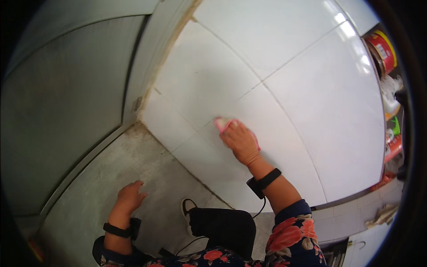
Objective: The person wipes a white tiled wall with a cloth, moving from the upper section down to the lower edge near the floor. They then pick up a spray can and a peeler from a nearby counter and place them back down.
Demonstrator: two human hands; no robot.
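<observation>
My right hand (238,142) presses a pink-edged, pale cloth (223,123) flat against the white tiled wall (287,126). Most of the cloth lies hidden under the palm, and a strip of its pink edge shows beside the wrist. My left hand (130,196) hangs over the grey floor (156,173), holding nothing, with the thumb apart from the fingers. Both wrists wear black straps with small black boxes.
To the left stands a grey-green door (66,86) in a pale frame (143,60), meeting the tiles along a brown-stained joint. A red tin (382,50) and a plastic bag (391,88) line the right side. My shoe (187,210) rests below the wall.
</observation>
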